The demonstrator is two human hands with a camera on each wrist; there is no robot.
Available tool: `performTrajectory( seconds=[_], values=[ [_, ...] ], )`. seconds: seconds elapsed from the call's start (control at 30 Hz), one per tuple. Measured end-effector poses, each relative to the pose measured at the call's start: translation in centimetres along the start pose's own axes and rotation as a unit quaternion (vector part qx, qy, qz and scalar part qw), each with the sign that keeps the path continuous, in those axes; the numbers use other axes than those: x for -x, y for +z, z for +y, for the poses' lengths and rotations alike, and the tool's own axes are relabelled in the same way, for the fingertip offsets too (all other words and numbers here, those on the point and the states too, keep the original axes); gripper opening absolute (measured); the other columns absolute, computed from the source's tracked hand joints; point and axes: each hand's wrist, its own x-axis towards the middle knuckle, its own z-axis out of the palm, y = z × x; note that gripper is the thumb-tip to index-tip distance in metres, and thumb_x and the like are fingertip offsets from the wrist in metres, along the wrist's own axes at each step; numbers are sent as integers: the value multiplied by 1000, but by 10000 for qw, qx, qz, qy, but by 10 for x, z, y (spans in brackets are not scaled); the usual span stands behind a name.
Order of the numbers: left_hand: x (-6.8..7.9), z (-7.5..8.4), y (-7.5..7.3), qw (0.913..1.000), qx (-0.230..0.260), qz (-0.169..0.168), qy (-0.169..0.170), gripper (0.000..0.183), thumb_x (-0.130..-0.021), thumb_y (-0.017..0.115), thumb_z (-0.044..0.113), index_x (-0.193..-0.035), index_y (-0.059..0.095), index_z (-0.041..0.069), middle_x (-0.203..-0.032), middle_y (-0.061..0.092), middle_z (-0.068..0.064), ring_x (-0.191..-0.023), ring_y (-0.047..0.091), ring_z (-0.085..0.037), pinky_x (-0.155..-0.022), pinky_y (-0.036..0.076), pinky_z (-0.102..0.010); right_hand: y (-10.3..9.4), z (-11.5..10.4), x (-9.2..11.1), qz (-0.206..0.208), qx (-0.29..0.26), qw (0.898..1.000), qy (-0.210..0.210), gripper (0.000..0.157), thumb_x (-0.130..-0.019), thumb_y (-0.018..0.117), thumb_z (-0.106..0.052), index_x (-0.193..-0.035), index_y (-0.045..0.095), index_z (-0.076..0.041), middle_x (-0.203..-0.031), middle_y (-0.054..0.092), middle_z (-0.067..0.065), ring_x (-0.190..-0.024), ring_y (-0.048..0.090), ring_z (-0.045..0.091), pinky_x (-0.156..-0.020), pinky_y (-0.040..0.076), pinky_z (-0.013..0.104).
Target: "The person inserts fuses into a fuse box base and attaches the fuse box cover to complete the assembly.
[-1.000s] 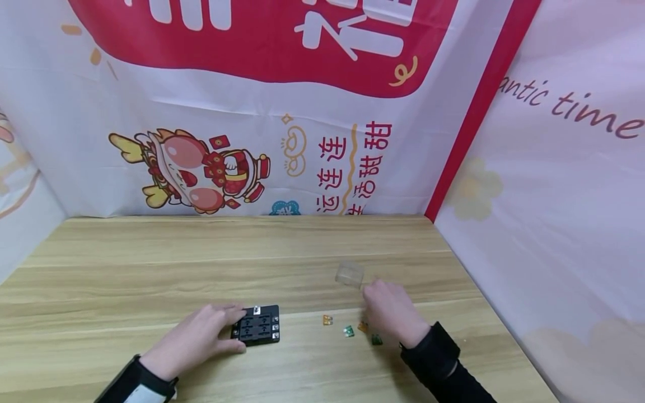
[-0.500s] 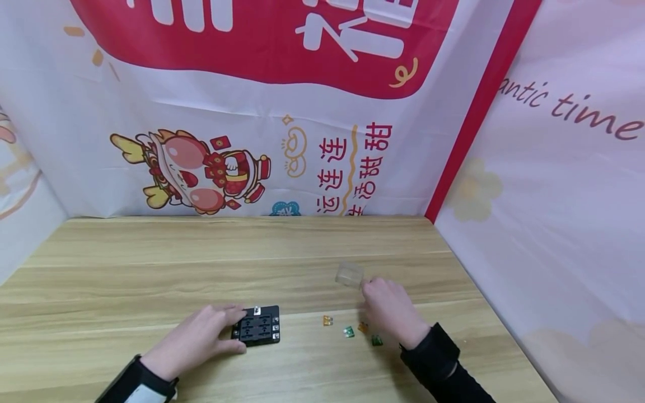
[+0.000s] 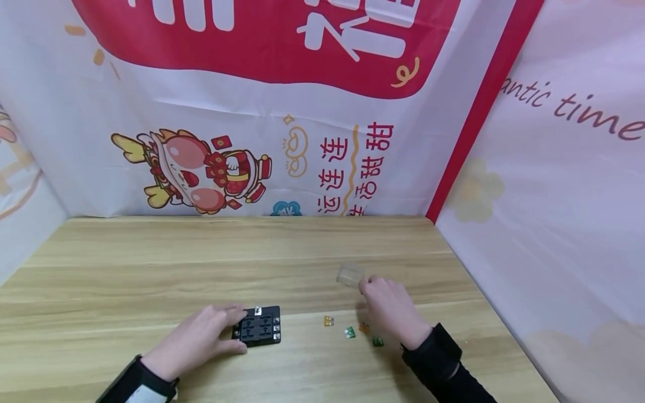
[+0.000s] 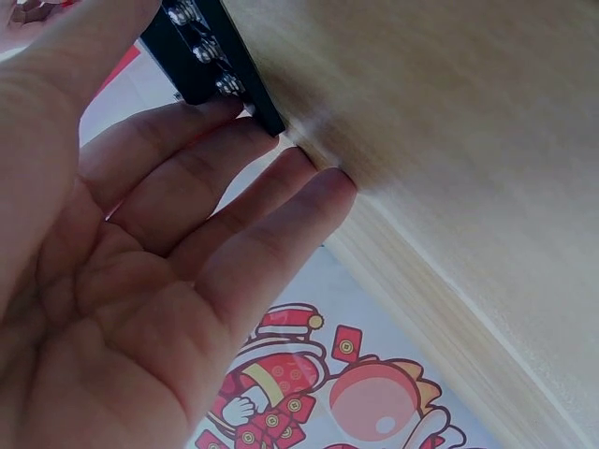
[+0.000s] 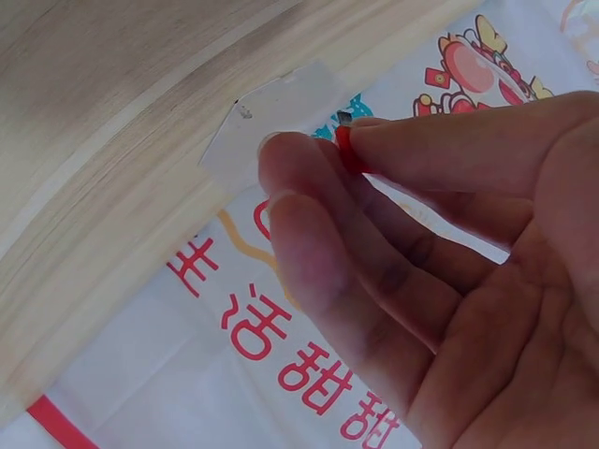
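we pinch a red fuse (image 5: 347, 151) in our right hand (image 3: 394, 309), well to the right of the black fuse box (image 3: 259, 327) on the table (image 3: 151, 266), whose left end our nearer left hand (image 3: 197, 339) holds between parted thumb and fingers.

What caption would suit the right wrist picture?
A right hand pinches a small red piece, with a clear plastic cover beyond.
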Motion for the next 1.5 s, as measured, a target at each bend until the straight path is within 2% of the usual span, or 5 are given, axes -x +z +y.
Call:
performTrajectory(
  seconds=[0.27, 0.63, 0.97, 1.5],
  values=[
    [-1, 0, -1, 9999, -14, -98, -110, 64, -74, 72, 51, -119, 64, 5, -120, 60, -15, -106, 58, -31, -85, 44, -44, -2, -3, 0, 164, 68, 9996, -208, 18, -77, 76, -9, -91, 67, -7, -77, 56, 2, -60, 51, 9, -51, 38, 21],
    [1, 0, -2, 10000, -82, -27, 26, 64, -74, 72, 51, -120, 64, 5, -120, 60, -16, -104, 59, -31, -84, 44, -44, -1, -2, 1, 253, 117, 9993, -243, 16, -76, 76, -9, -88, 65, -8, -75, 54, 0, -58, 48, 8, -49, 37, 21],
    [0, 1, -1, 9999, -115, 36, 82, 62, -75, 73, 48, -120, 64, 5, -120, 60, -16, -104, 60, -30, -84, 45, -43, -1, -2, -1, 216, 58, 9995, -237, 13, -80, 72, -7, -91, 67, -10, -78, 56, -1, -60, 49, 7, -50, 36, 19],
    [-1, -1, -1, 9999, -94, -22, 111, 63, -76, 71, 50, -119, 64, 5, -120, 60, -16, -105, 59, -30, -84, 44, -42, -2, -3, -3, 600, -25, 9976, -336, 10, -86, 66, -6, -95, 64, -9, -78, 56, -1, -57, 46, 7, -45, 33, 21]
  ],
)
